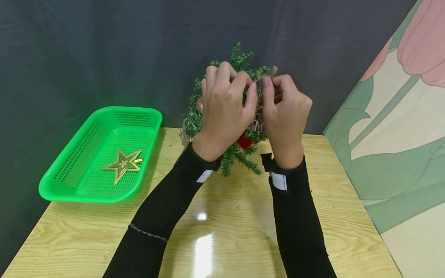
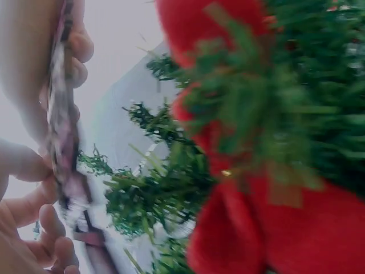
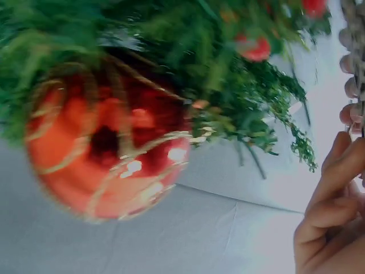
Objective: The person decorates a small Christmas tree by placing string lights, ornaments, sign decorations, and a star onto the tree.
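Both hands are raised in front of a small green Christmas tree point(image 1: 240, 58) in the head view. My left hand point(image 1: 224, 104) pinches a brown twine point(image 1: 259, 78) between thumb and forefinger. Close beside it, the right hand point(image 1: 286, 116) pinches the same twine, and a short end sticks up above its fingers. Below the hands, partly hidden, shows a small decoration with a letter M point(image 1: 258, 126). A thin, patterned piece point(image 2: 64, 125), seen edge-on and blurred, hangs by the fingers in the left wrist view. Whether it is that decoration I cannot tell.
A green plastic basket point(image 1: 153, 135) stands at left, with a gold star point(image 1: 122, 165) lying in it. On the tree hang a red bow point(image 2: 228, 228) and a shiny red ball point(image 3: 108, 142) with gold lines. The wooden table point(image 1: 229, 224) ends at a dark curtain point(image 1: 139, 46).
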